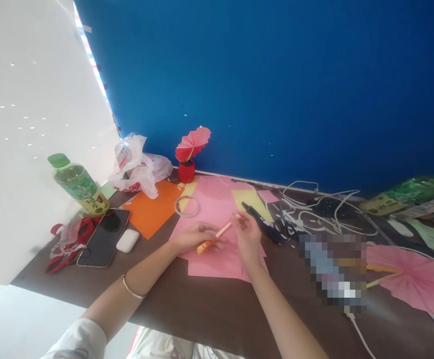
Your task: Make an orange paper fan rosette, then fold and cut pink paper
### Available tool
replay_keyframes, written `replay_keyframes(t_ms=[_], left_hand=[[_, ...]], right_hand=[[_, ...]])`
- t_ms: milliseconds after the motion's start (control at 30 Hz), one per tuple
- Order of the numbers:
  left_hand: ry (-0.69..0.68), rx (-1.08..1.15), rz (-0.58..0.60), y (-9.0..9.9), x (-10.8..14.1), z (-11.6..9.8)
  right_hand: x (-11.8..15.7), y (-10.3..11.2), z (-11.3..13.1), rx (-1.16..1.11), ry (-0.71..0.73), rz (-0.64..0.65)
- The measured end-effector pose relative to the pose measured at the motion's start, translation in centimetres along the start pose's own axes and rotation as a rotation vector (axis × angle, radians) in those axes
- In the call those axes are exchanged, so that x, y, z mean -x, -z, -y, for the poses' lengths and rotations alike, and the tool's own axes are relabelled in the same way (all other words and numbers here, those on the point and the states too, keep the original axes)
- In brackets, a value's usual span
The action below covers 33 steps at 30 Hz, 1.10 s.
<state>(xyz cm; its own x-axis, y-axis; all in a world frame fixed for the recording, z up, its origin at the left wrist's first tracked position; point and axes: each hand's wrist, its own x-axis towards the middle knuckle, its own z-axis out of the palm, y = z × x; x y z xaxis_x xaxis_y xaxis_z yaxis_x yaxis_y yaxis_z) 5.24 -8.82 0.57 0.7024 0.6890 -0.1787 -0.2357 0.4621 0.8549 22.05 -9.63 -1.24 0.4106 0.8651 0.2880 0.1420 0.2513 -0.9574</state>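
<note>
Between my two hands is a narrow folded strip of orange paper [222,230] with a pale edge, slanting up to the right. My left hand [196,238] grips its lower left part, where pleats show at the end. Closed on the upper right end are the fingers of my right hand [247,234]. Beneath both hands lie overlapping sheets of pink paper [217,264]. A roll of tape [187,205] rests on the pink sheets just beyond my left hand. To the right of my right hand are a dark pen-like tool [263,222] and black scissors [287,229].
An orange sheet [151,209], a phone [104,238], a white earbud case [127,241] and a green-capped bottle [78,184] stand or lie left. Behind are a plastic bag [140,167] and a pink paper fan [194,143] in a red pot. White cables [317,209] tangle at right.
</note>
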Motion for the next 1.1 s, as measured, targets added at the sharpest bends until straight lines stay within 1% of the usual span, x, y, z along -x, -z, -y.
replay_keyframes(t_ms=[33, 67, 133, 200, 233, 267, 333, 467, 600, 733, 933, 1100], left_hand=[[-0.006, -0.048, -0.025, 0.0, 0.0, 0.0], [-0.013, -0.096, -0.055, -0.1, 0.0, 0.0], [-0.037, -0.171, -0.110, -0.2, -0.1, 0.1], [-0.080, -0.217, -0.150, -0.1, -0.2, 0.3], [-0.104, -0.238, -0.161, -0.1, -0.3, 0.4], [-0.127, -0.261, -0.163, 0.0, -0.4, 0.6], [-0.167, -0.310, -0.161, 0.2, -0.5, 0.8], [-0.208, -0.363, -0.152, 0.4, -0.6, 1.0], [-0.250, -0.362, -0.139, 0.1, -0.7, 1.1], [-0.274, -0.412, -0.135, -0.4, -0.4, 1.1], [-0.390, -0.562, -0.164, -0.8, -0.1, 1.4], [-0.404, -0.651, -0.178, -0.8, -0.1, 1.5]], right_hand=[[0.1, 0.1, 0.2, 0.068, 0.091, -0.013], [0.2, 0.2, 0.5, 0.149, 0.214, -0.020], [0.5, 0.5, 0.9, 0.329, 0.510, 0.010], [0.7, 0.8, 1.2, 0.488, 0.774, 0.113], [0.8, 0.9, 1.3, 0.548, 0.864, 0.166], [0.9, 0.9, 1.3, 0.595, 0.923, 0.209], [1.0, 0.8, 1.3, 0.656, 0.975, 0.263], [0.8, 0.6, 1.2, 0.698, 0.948, 0.310], [0.8, 0.7, 1.4, 0.719, 0.942, 0.354], [0.9, 0.8, 1.7, 0.779, 0.996, 0.380], [1.0, 1.0, 1.6, 0.897, 1.119, 0.411], [1.0, 0.8, 1.4, 0.928, 1.165, 0.394]])
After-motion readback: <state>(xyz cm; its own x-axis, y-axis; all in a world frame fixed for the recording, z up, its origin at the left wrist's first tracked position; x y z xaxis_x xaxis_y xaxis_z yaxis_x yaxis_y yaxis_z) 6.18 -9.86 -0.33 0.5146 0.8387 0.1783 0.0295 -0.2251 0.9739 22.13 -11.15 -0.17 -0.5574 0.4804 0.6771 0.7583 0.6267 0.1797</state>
